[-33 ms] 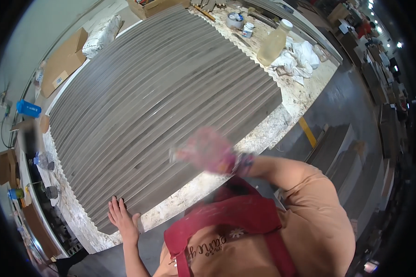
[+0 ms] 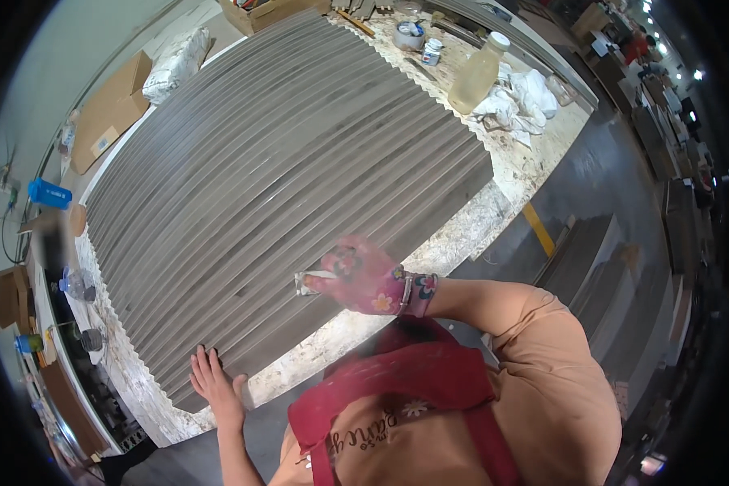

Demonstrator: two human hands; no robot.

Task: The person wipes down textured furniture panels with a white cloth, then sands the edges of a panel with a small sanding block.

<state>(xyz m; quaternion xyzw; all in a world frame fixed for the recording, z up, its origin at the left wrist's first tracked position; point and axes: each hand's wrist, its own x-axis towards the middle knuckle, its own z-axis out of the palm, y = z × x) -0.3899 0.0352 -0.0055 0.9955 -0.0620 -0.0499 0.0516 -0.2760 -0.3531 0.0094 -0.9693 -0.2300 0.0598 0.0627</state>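
Observation:
A broad grey panel with many long ridges [image 2: 243, 170] lies across the workbench. My left hand [image 2: 213, 381], bare, rests flat on its near left edge with the fingers stretched out. Over the near middle of the panel is my right hand [image 2: 368, 275], in a pink floral glove and a little smeared by motion. Its fingers are closed on a small whitish pad [image 2: 304, 283], which sticks out past the fingertips. Whether this is folded cloth or abrasive paper I cannot tell. The pad is at the panel's ridged surface; the rest of it is hidden under the glove.
Right of the panel on the bench [image 2: 535, 182] stand a bottle of yellowish liquid [image 2: 478, 77], crumpled white rags [image 2: 520, 105], a small white jar [image 2: 432, 53] and a tub [image 2: 409, 35]. Beyond the left side lie a cardboard box [image 2: 109, 113] and a wrapped white bundle [image 2: 176, 65].
My right hand has shifted slightly down toward me and is less blurred, with the whitish pad still in it. The left hand stays in place on the panel.

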